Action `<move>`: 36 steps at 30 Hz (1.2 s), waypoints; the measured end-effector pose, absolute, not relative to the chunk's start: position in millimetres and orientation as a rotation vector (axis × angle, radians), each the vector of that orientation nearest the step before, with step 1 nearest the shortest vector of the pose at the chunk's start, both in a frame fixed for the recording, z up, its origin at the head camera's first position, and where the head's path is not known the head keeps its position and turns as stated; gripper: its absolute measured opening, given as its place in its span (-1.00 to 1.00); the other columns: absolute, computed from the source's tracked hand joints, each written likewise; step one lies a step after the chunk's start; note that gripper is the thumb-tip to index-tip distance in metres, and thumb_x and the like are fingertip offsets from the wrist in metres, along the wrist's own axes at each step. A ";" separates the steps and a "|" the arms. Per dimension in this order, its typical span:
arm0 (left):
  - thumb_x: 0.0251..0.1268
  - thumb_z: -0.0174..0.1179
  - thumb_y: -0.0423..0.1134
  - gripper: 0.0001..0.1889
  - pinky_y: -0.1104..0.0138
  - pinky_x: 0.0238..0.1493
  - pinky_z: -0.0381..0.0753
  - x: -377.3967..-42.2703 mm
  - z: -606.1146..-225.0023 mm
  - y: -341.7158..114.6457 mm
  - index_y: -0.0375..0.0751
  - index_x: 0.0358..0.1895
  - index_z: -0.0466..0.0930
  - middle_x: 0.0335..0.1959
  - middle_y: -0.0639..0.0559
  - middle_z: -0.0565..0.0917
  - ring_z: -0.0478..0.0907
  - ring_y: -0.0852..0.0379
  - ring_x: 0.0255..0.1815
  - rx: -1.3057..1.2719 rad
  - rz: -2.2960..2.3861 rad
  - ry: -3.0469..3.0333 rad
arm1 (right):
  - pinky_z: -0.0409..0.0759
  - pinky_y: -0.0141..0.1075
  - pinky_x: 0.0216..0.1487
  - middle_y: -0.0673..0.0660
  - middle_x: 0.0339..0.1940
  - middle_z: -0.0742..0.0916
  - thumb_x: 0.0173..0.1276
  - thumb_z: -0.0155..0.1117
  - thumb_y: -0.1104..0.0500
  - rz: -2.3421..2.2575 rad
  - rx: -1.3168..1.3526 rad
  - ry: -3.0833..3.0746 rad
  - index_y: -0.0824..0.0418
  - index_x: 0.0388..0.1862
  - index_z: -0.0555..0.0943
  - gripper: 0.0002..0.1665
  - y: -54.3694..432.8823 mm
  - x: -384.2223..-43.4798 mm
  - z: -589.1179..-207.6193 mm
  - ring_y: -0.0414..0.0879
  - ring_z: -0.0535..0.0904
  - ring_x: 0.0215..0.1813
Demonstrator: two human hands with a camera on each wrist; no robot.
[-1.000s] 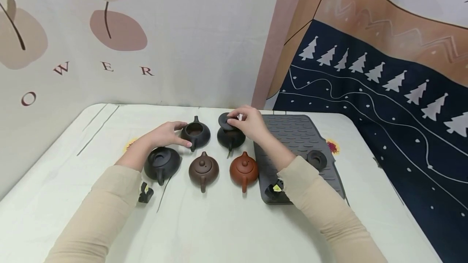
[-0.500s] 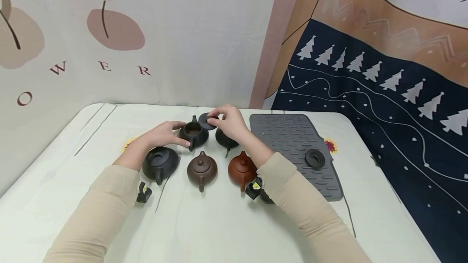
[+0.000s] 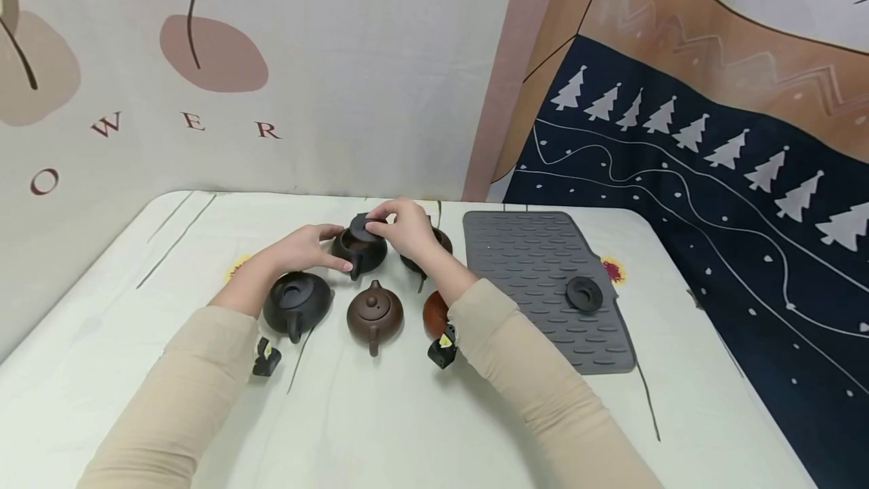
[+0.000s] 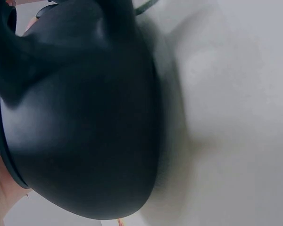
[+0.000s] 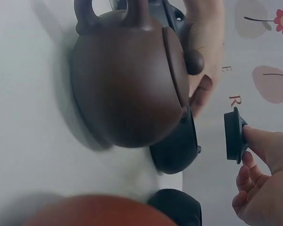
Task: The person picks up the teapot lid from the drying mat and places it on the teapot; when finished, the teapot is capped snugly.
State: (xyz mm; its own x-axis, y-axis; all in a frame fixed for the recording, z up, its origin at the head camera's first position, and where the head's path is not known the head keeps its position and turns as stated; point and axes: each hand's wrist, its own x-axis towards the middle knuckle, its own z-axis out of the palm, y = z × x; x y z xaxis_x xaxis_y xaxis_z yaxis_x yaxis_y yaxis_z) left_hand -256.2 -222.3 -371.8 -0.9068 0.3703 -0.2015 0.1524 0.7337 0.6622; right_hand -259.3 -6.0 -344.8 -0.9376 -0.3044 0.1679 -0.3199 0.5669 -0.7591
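At the back, my left hand [image 3: 302,249] holds the side of a lidless black teapot [image 3: 370,256], thumb at the front and fingers behind. My right hand [image 3: 406,231] pinches a black teapot lid [image 3: 358,226] by its knob. In the right wrist view the lid [image 5: 232,136] is tilted and apart from the teapots. Another black teapot [image 3: 443,238] stands to the right, partly hidden by the right hand. A black teapot with a lid [image 3: 299,302] stands below the left wrist and fills much of the left wrist view.
A brown lidded teapot [image 3: 375,317] stands in front of the back row. Beside it is a reddish teapot [image 3: 434,314], mostly behind the right sleeve. A grey ridged mat [image 3: 523,262] lies on the right with a round black lid [image 3: 584,294] on it.
My right hand has carried the lid leftward from above the right black teapot to over the one my left hand holds. The left hand has stayed in place.
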 end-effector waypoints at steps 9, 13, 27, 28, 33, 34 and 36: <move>0.03 0.43 0.05 -0.01 -0.18 0.32 0.06 -257.2 -371.2 -222.5 -0.46 0.41 0.15 0.38 -0.45 0.19 0.07 -0.32 0.41 0.419 0.973 2.615 | 0.46 -0.33 -0.06 -0.03 -0.19 0.67 0.30 0.35 0.10 1.299 0.584 -2.774 0.10 -0.17 0.75 -0.83 -19.4 -264.6 -352.9 -0.12 0.51 -0.04; 0.04 0.43 0.04 -0.01 -0.17 0.32 0.07 -257.3 -371.6 -223.0 -0.47 0.41 0.14 0.38 -0.46 0.19 0.07 -0.32 0.42 0.414 0.974 2.613 | 0.46 -0.30 -0.06 -0.03 -0.19 0.66 0.30 0.35 0.10 1.309 0.563 -2.783 0.10 -0.18 0.75 -0.84 -24.5 -266.9 -355.7 -0.12 0.51 -0.04; 0.04 0.43 0.04 -0.02 -0.16 0.32 0.08 -258.4 -373.0 -223.3 -0.46 0.41 0.14 0.38 -0.46 0.18 0.06 -0.32 0.42 0.416 0.984 2.609 | 0.45 -0.29 0.03 -0.02 -0.14 0.64 0.30 0.35 0.08 1.299 0.493 -2.822 0.07 -0.19 0.75 -0.85 -32.5 -271.1 -368.5 -0.09 0.53 0.02; 0.04 0.43 0.05 -0.01 -0.16 0.32 0.08 -258.3 -373.2 -223.5 -0.46 0.41 0.13 0.38 -0.47 0.18 0.06 -0.32 0.42 0.414 0.983 2.609 | 0.45 -0.28 0.04 -0.02 -0.14 0.64 0.30 0.35 0.08 1.295 0.495 -2.825 0.07 -0.19 0.75 -0.84 -33.1 -271.2 -369.6 -0.09 0.53 0.02; 0.04 0.42 0.07 0.02 -0.16 0.31 0.10 -257.6 -374.2 -224.0 -0.49 0.42 0.10 0.37 -0.48 0.18 0.07 -0.33 0.41 0.416 0.961 2.615 | 0.45 -0.30 0.06 -0.04 -0.16 0.63 0.30 0.35 0.07 1.286 0.481 -2.853 0.06 -0.22 0.75 -0.85 -35.5 -270.7 -375.3 -0.15 0.52 -0.01; 0.04 0.42 0.07 0.02 -0.16 0.31 0.10 -257.5 -374.4 -224.0 -0.49 0.42 0.10 0.37 -0.48 0.18 0.07 -0.33 0.41 0.417 0.959 2.616 | 0.45 -0.30 0.06 -0.04 -0.17 0.63 0.29 0.35 0.07 1.291 0.477 -2.855 0.06 -0.22 0.75 -0.85 -35.7 -270.4 -375.8 -0.15 0.52 -0.02; 0.04 0.42 0.07 0.02 -0.16 0.31 0.11 -257.2 -374.3 -223.9 -0.50 0.42 0.10 0.37 -0.48 0.18 0.07 -0.33 0.40 0.417 0.958 2.617 | 0.46 -0.29 0.06 -0.03 -0.16 0.63 0.29 0.36 0.07 1.296 0.476 -2.855 0.07 -0.22 0.75 -0.85 -36.0 -269.9 -375.8 -0.15 0.52 -0.01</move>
State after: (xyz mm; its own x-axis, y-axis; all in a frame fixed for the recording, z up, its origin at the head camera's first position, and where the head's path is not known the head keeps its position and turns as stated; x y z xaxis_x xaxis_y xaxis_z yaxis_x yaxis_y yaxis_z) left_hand -257.2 -223.9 -374.3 -0.9056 0.3756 -0.1971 0.1596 0.7322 0.6621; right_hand -269.9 -36.0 -375.8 -0.9545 -0.2826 0.0958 -0.2581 0.6210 -0.7401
